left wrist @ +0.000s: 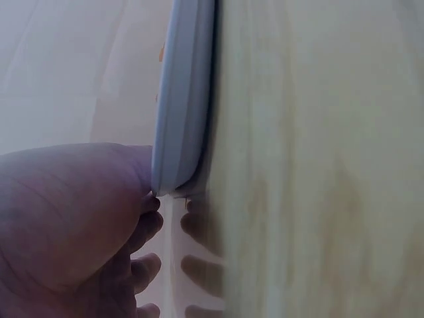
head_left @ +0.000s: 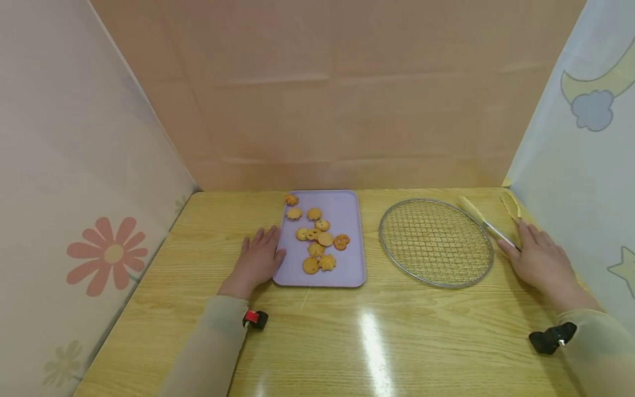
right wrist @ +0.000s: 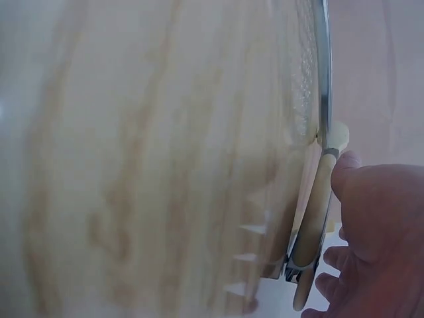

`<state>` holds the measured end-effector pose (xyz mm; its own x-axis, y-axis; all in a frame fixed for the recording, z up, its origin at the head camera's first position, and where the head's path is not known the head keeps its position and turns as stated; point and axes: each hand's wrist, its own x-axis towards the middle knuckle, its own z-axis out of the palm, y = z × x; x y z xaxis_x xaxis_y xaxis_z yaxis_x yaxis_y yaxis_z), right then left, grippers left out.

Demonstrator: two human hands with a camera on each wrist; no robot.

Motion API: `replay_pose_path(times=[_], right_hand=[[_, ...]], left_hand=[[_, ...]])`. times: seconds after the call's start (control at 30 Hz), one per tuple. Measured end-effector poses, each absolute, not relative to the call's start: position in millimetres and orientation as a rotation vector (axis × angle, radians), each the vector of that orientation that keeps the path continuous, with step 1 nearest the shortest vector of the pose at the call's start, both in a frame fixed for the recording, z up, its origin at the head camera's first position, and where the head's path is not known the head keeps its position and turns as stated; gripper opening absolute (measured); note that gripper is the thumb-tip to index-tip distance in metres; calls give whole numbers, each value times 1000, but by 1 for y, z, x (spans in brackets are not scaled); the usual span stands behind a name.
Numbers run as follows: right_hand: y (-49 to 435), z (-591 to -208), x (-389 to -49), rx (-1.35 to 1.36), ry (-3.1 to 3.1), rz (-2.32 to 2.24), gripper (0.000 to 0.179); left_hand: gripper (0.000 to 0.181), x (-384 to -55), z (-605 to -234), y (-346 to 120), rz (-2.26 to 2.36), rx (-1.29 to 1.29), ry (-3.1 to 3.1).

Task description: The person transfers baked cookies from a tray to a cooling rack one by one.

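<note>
A lilac tray (head_left: 347, 212) lies on the table, bearing several cookies (head_left: 324, 239), among them a pretzel-shaped one (head_left: 341, 242). At its left edge rests my left hand (head_left: 257, 258), fingers extended and thumb touching the rim. In the left wrist view the tray's side (left wrist: 182, 99) meets the thumb. On the far right, my right hand (head_left: 541, 259) lies over a pair of tongs (head_left: 472, 211) with cream-coloured ends, their arms spread apart. Its thumb touches one arm; the other fingers are extended. The hand hides part of the tongs, also seen as tongs (right wrist: 317, 212) in the right wrist view.
A round wire rack (head_left: 436, 242) with a metal rim lies between the tray and the tongs. The wooden table (head_left: 317, 342) meets a brown back wall (head_left: 347, 110) and patterned side walls. Light glares off the table's front middle.
</note>
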<state>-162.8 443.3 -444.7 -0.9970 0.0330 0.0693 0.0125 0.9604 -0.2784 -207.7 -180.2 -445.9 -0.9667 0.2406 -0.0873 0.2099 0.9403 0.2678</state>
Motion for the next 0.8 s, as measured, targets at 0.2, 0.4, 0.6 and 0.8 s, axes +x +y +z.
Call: replay_pose_path(times=[0.2,0.4,0.6,0.8], right_hand=[[450,-448,-162,-16,-3037,416,87],[452,-448,-165,-7,-3057,434,87],[452,-448,-167,-33,-3064,470,89],[454,-448,-172,-64,-3060,490,93]], left_hand=[[68,-210,-449,-179,393,374,2978],[69,-211,-449,-178,406,380,2971],[67,-210,-449,-178,426,404,2972],[64,-211,-451,-181,486,421,2987]])
